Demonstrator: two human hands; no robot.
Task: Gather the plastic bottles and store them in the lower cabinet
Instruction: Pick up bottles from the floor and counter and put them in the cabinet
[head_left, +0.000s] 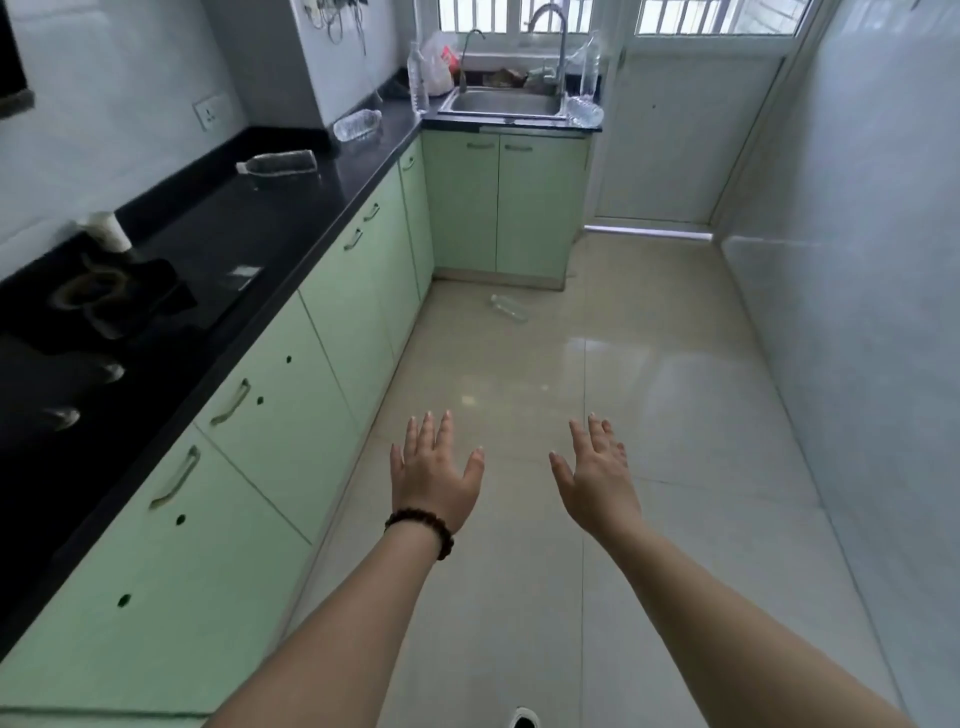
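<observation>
Left hand (434, 475) and right hand (597, 480) reach forward over the floor (675, 415), fingers straight and spread, grasping nothing. One bottle (509, 307) lies on the floor by the cabinet (498, 208) base, well beyond the fingertips. Others lie on the counter (291, 208), near its far end.

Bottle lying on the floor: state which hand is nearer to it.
Left. The left hand is open below the floor bottle, slightly to its left; the right hand is open farther off, below and to its right.
</observation>
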